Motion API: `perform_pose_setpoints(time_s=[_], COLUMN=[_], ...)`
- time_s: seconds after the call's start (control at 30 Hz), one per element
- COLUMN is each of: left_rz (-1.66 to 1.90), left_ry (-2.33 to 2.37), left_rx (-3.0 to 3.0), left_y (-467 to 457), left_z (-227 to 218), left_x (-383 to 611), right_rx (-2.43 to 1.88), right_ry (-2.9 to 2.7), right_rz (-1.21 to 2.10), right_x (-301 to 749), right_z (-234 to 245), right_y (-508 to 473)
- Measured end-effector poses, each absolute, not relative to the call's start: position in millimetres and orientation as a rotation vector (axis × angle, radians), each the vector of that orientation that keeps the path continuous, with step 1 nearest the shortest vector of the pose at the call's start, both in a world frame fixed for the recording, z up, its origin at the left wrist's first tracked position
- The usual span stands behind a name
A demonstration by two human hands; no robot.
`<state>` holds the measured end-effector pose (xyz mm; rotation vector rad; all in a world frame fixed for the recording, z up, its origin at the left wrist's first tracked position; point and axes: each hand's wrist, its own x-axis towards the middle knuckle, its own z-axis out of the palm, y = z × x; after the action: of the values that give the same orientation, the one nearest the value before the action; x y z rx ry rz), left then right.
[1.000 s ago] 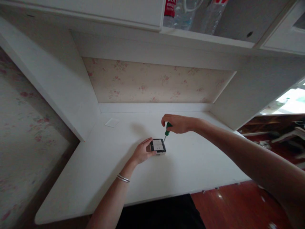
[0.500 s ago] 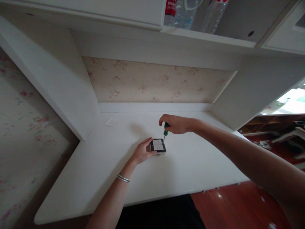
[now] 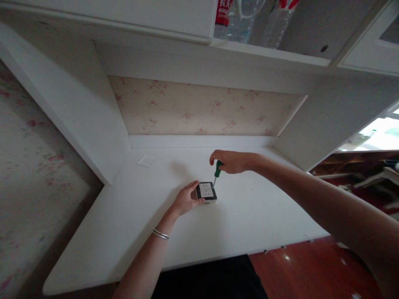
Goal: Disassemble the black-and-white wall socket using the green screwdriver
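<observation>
- Green screwdriver (image 3: 218,168): its handle is gripped in the right hand (image 3: 231,162), held from above, the shaft slanting down and left.
- Left hand (image 3: 186,201): clamped on the near and left sides of the socket (image 3: 205,190), fingers at the far corner and thumb at the near edge. The two hands are apart from each other.
- Socket: lies face up on the white desk (image 3: 264,207), in front of the person, white face within a black frame. The screwdriver tip meets the right part of that frame; whether it sits in a screw cannot be told.
- Change noted: slight. Against the earlier views, the screwdriver handle and right hand have shifted a little sideways; the socket and left-hand grip have stayed put. In the inspector's judgement, work continues at the same point with the socket held steady; turning of the shaft is not confirmed.
- Surroundings: a pale flat plate (image 3: 146,161) rests on the desk, well apart, beyond the left hand. Clear bottles (image 3: 277,25) stand on the shelf overhead.
</observation>
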<state>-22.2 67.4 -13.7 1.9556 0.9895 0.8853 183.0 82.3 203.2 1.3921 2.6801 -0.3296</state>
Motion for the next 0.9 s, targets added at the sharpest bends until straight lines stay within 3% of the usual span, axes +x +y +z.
perform_pose_setpoints(time_s=[0.2,0.43,0.63,0.9], left_rz=[0.893,0.894,0.915,0.910], left_ry=[0.990,0.991,0.983,0.981], left_rx=[1.956,1.916,1.953,1.926], left_y=[66.5,67.6,68.5,67.9], left_z=[-14.0,-16.0,-18.0,-17.5], left_x=[-21.7,-21.6,-21.9,-21.1], right_rx=[1.665,1.393,1.609,1.495], right_ry=[2.438,2.642,2.480,2.590], right_rz=[-0.271,-0.287,-0.192,-0.236], right_x=[173.9,175.9,172.4,177.1], right_z=[204.7,206.0,205.6,202.9], right_y=[81.1,81.2,81.3,81.6])
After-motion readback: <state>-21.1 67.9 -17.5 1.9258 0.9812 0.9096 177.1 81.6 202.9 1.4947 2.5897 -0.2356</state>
